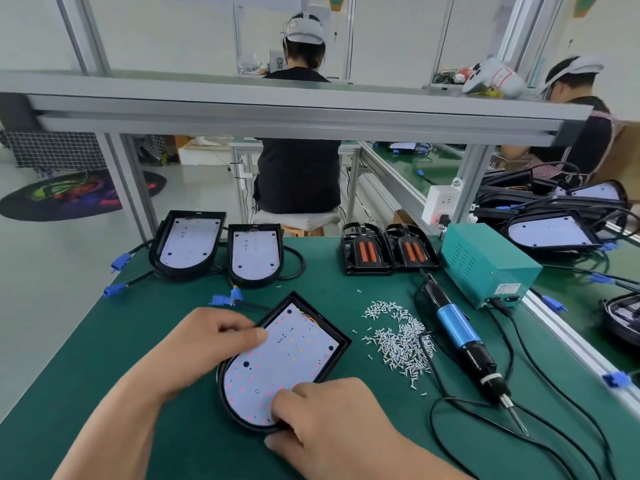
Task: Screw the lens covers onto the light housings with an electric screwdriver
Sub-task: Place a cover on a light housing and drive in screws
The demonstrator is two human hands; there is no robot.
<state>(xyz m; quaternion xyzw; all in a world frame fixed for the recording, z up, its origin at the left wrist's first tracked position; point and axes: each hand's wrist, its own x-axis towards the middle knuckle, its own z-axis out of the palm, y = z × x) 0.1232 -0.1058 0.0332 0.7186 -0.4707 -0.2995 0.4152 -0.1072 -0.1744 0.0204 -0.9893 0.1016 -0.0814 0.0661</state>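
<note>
A black light housing (332,348) with a white LED board lies tilted on the green mat in front of me. My left hand (211,337) grips its upper left edge, thumb lying on the board. My right hand (322,410) rests with curled fingers on the rounded lower end; what the fingertips pinch is hidden. The electric screwdriver (464,336), blue and black, lies on the mat to the right, untouched. A pile of small silver screws (398,341) is spread between the housing and the screwdriver. Two black lens covers with orange strips (388,249) stand at the back.
Two more housings (188,244) (256,256) with blue connectors lie at the back left. A teal power supply box (485,263) stands at the right, its cables looping across the mat. An aluminium frame rail (277,109) crosses overhead. Two people work at benches beyond.
</note>
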